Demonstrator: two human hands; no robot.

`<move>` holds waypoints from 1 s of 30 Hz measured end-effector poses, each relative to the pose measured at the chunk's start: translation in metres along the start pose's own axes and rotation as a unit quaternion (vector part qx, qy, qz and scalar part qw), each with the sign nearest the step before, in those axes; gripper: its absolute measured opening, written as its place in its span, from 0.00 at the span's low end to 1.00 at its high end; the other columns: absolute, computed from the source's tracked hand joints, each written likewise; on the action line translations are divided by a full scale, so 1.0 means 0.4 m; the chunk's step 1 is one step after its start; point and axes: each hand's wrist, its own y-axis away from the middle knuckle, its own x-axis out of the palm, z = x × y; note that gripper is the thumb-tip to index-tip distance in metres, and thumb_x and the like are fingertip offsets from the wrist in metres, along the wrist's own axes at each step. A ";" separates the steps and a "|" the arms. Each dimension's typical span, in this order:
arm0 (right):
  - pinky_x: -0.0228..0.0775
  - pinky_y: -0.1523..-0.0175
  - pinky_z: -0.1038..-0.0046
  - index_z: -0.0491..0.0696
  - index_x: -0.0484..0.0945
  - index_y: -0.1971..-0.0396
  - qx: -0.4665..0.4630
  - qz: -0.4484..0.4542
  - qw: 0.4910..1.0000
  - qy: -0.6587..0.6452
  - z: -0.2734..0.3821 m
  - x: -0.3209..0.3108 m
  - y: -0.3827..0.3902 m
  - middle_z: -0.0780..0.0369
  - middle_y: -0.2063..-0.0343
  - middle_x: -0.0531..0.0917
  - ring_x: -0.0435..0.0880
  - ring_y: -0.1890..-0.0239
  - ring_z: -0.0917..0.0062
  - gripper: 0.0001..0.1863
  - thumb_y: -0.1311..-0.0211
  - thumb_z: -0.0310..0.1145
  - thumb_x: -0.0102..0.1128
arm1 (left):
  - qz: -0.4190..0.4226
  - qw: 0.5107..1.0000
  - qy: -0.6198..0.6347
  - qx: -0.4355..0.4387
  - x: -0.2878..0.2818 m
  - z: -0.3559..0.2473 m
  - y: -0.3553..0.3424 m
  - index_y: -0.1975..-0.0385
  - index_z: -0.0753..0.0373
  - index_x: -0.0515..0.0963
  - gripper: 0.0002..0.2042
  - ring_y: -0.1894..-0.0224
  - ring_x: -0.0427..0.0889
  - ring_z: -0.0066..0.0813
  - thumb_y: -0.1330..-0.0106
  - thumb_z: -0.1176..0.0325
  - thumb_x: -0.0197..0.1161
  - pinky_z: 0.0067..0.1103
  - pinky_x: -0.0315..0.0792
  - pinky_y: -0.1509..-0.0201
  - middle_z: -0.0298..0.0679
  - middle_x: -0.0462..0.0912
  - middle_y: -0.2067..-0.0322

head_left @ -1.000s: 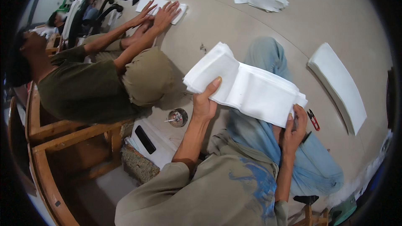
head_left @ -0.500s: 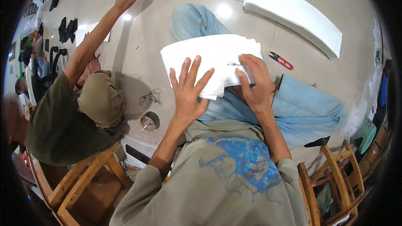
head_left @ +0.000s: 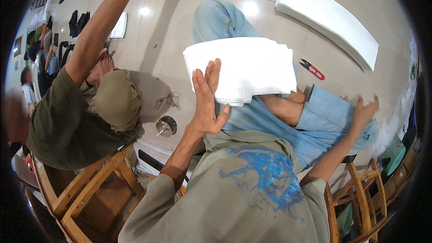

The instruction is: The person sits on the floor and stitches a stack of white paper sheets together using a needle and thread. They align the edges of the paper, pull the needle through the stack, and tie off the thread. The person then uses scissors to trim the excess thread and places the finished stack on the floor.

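A stack of thin white pieces that look like cloth (head_left: pixel 252 63) lies across my lap, its lower edges slightly uneven. My left hand (head_left: pixel 207 101) rests against the stack's near left side, fingers stretched out and thumb apart, gripping nothing. Off to the right, my right hand (head_left: pixel 365 110) hovers beside my bent knee in blue jeans (head_left: pixel 335 110). Its fingers are spread, a little blurred, and I see nothing in them. Red-handled thread snips (head_left: pixel 312 69) lie on the floor just right of the stack.
A long pile of white pieces (head_left: pixel 328 22) lies on the tiled floor (head_left: pixel 175 22) at the far right. To my left sits another person in a cap (head_left: pixel 118 99), one arm stretched forward. Between us are an ashtray (head_left: pixel 166 126) and tangled thread (head_left: pixel 170 101). Wooden frames (head_left: pixel 90 184) stand behind.
My right hand has left the stack and swung out to the right past my knee. A small dark mark on the stack's top no longer shows. The other person's arm reaches farther forward.
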 end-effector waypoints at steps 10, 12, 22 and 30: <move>0.76 0.55 0.69 0.44 0.81 0.52 -0.149 0.279 0.759 -0.569 0.866 -0.256 0.157 0.59 0.57 0.82 0.81 0.64 0.71 0.21 0.45 0.33 0.77 | -0.027 0.994 -0.108 -0.011 0.037 -0.015 -0.011 0.25 0.58 0.11 0.57 0.17 0.37 0.57 0.38 0.75 0.58 0.49 0.24 0.19 0.61 0.41 0.20; 0.72 0.60 0.68 0.44 0.80 0.61 -0.167 0.265 0.763 -0.565 0.962 -0.239 0.229 0.61 0.63 0.80 0.80 0.66 0.70 0.16 0.43 0.36 0.76 | -0.029 0.991 -0.129 -0.021 0.034 -0.016 -0.004 0.25 0.60 0.11 0.58 0.18 0.38 0.58 0.37 0.75 0.59 0.49 0.24 0.19 0.62 0.41 0.20; 0.70 0.62 0.63 0.41 0.76 0.73 -0.140 0.246 0.811 -0.512 0.922 -0.162 0.242 0.54 0.76 0.75 0.80 0.70 0.64 0.09 0.31 0.27 0.59 | -0.050 0.985 -0.165 -0.004 0.062 -0.008 -0.010 0.23 0.64 0.18 0.56 0.18 0.42 0.60 0.36 0.72 0.62 0.56 0.24 0.22 0.62 0.45 0.21; 0.77 0.51 0.67 0.42 0.81 0.47 0.094 0.111 0.952 -0.269 0.389 -0.058 0.042 0.59 0.52 0.85 0.84 0.57 0.73 0.18 0.27 0.38 0.64 | -0.057 0.979 -0.194 0.012 0.070 0.004 -0.007 0.24 0.76 0.29 0.50 0.18 0.42 0.57 0.34 0.69 0.62 0.50 0.18 0.21 0.62 0.47 0.21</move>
